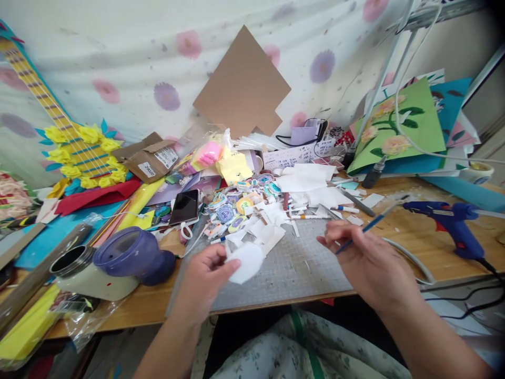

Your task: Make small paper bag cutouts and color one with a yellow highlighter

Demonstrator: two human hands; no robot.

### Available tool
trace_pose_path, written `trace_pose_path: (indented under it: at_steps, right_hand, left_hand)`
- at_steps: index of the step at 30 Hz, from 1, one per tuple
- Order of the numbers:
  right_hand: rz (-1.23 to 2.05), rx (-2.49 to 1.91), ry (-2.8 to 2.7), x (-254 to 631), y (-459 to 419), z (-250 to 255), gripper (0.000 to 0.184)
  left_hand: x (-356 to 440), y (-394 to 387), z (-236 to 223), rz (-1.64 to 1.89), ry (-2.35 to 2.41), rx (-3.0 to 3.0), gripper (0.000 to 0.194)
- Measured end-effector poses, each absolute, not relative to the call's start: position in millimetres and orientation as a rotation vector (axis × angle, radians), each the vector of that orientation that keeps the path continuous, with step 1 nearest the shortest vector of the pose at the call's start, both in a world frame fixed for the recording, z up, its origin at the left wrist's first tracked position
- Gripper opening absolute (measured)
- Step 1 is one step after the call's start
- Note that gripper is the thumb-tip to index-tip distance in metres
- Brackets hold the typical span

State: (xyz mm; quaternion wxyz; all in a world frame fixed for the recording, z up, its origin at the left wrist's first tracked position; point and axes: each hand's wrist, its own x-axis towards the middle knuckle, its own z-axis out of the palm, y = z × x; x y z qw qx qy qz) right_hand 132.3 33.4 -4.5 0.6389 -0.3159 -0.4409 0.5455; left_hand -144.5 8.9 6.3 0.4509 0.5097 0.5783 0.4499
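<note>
My left hand [207, 276] pinches a white paper cut-out [246, 261] above the near left part of the grey cutting mat [300, 268]. My right hand [365, 258] is closed around a thin blue-handled tool [369, 226] that points up and to the right over the mat's right edge. A heap of white paper scraps and colourful round stickers [244, 208] lies at the back of the mat, just beyond both hands.
A blue glue gun [453, 221] lies on the wooden table at the right, its cable trailing off. A purple pot [132, 255] and a tin [73, 260] sit at the left, a phone [184, 206] behind them. Paper guitar [74, 152], cardboard [242, 87] and green flower card [398, 123] line the back.
</note>
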Motion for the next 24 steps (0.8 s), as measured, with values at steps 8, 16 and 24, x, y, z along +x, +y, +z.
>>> trace_pose_path:
  at_steps: [8, 16, 24]
  right_hand:
    - [1.401, -0.617, -0.843, 135.8, 32.4, -21.2, 0.034]
    - [1.495, -0.588, -0.792, 117.8, 31.4, -17.6, 0.041]
    - [1.362, -0.851, -1.078, 117.5, 27.9, -28.5, 0.028]
  left_hand:
    - [-177.9, 6.7, -0.4, 1.387, 1.456, 1.006, 0.03]
    - [-176.3, 5.9, -0.2, 0.989, 1.439, 1.162, 0.031]
    - [-196.3, 3.6, 11.2, 0.889, 1.649, 1.356, 0.031]
